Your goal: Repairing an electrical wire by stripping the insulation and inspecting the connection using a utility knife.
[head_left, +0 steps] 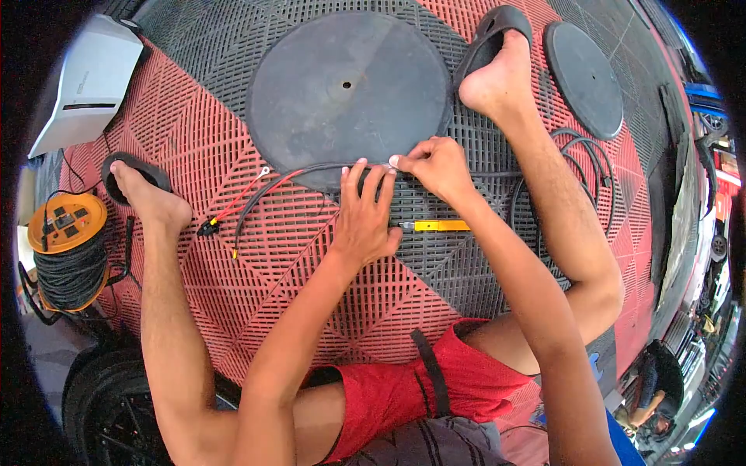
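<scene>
A black cable (309, 168) with a red wire beside it runs along the near edge of a large dark round disc. My left hand (361, 213) lies over the cable with its fingertips bent onto it, holding it down, the thumb stretched out to the side. Just right of those fingertips, my right hand (443, 171) pinches the cable between thumb and index finger. What exactly is between the pinching fingertips is too small to make out. A yellow utility knife (441, 225) lies on the floor near my left thumb. A metal ring terminal (265, 171) ends the red wire.
Under the cable is the round disc (350, 54); a smaller disc (584, 78) lies beyond my right leg. Coiled cable (608, 182) rests beside that leg. An orange cable reel (66, 225) and a white box-shaped device (89, 81) stand left. Another person (653, 388) crouches at far right.
</scene>
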A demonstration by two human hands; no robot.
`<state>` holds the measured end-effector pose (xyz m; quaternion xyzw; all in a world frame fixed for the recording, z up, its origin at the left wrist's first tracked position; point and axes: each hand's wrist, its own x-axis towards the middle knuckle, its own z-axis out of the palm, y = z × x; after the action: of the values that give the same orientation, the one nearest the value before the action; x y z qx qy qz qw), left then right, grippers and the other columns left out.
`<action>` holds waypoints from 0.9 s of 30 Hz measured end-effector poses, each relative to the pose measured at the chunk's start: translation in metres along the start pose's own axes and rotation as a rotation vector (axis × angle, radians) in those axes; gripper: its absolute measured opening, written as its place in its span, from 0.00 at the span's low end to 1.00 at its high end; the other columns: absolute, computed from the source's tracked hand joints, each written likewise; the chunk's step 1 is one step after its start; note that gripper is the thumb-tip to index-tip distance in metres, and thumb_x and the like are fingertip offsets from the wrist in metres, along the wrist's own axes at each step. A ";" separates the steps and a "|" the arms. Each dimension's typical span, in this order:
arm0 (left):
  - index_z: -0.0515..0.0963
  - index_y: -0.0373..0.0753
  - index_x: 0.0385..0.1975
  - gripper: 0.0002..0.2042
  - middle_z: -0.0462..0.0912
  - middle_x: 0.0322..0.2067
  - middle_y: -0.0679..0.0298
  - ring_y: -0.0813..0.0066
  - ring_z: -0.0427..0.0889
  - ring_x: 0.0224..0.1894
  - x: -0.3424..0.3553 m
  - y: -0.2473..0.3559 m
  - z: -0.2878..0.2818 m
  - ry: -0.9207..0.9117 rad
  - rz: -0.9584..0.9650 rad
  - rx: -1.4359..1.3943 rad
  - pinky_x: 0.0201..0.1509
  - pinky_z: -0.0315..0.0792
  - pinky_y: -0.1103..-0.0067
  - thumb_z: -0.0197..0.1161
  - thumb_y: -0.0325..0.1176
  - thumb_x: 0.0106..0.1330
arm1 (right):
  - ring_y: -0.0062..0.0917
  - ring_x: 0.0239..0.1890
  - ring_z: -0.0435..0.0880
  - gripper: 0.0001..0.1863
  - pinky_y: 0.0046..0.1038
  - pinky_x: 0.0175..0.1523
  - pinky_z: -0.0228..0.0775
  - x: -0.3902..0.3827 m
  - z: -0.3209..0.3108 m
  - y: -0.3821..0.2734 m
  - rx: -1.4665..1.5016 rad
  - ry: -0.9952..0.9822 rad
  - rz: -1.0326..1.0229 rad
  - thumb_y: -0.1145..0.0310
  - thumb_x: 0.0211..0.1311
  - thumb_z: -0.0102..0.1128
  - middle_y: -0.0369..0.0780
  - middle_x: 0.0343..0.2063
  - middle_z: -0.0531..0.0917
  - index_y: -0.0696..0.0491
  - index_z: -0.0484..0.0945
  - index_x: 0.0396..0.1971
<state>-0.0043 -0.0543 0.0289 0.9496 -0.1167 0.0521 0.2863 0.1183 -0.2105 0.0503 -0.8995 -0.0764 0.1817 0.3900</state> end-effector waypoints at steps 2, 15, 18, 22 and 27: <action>0.66 0.27 0.65 0.44 0.65 0.64 0.45 0.34 0.56 0.71 0.002 0.002 0.000 -0.003 -0.001 -0.011 0.75 0.50 0.40 0.66 0.36 0.40 | 0.39 0.25 0.87 0.19 0.37 0.39 0.79 0.002 -0.003 -0.003 0.004 -0.019 0.017 0.54 0.49 0.78 0.50 0.20 0.86 0.59 0.90 0.26; 0.66 0.26 0.66 0.44 0.61 0.72 0.49 0.35 0.53 0.74 -0.002 -0.003 -0.005 -0.075 0.004 0.022 0.75 0.49 0.40 0.67 0.38 0.43 | 0.39 0.28 0.83 0.20 0.37 0.38 0.77 -0.035 -0.031 0.012 -0.126 0.084 -0.364 0.53 0.56 0.76 0.44 0.26 0.82 0.56 0.85 0.35; 0.66 0.26 0.66 0.45 0.60 0.72 0.49 0.35 0.53 0.75 -0.003 -0.006 -0.004 -0.089 0.007 0.012 0.75 0.48 0.40 0.68 0.39 0.42 | 0.40 0.38 0.82 0.21 0.40 0.45 0.76 -0.067 -0.035 0.028 -0.313 -0.363 -0.463 0.56 0.54 0.77 0.44 0.34 0.78 0.53 0.82 0.41; 0.67 0.27 0.66 0.44 0.61 0.72 0.50 0.35 0.54 0.74 0.005 0.000 -0.011 -0.086 0.014 0.003 0.75 0.49 0.39 0.67 0.38 0.42 | 0.41 0.53 0.76 0.20 0.42 0.56 0.71 -0.080 -0.038 0.049 -0.460 -0.453 -0.471 0.63 0.57 0.73 0.45 0.45 0.75 0.54 0.78 0.46; 0.68 0.28 0.65 0.43 0.61 0.72 0.51 0.35 0.54 0.74 0.002 -0.006 -0.003 -0.132 -0.015 -0.006 0.75 0.49 0.40 0.67 0.36 0.41 | 0.44 0.42 0.80 0.12 0.43 0.49 0.76 -0.083 -0.051 0.069 -0.414 -0.346 -0.539 0.70 0.64 0.66 0.47 0.39 0.78 0.56 0.77 0.46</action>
<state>-0.0012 -0.0480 0.0287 0.9510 -0.1285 -0.0131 0.2809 0.0613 -0.3150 0.0547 -0.8628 -0.4102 0.2024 0.2153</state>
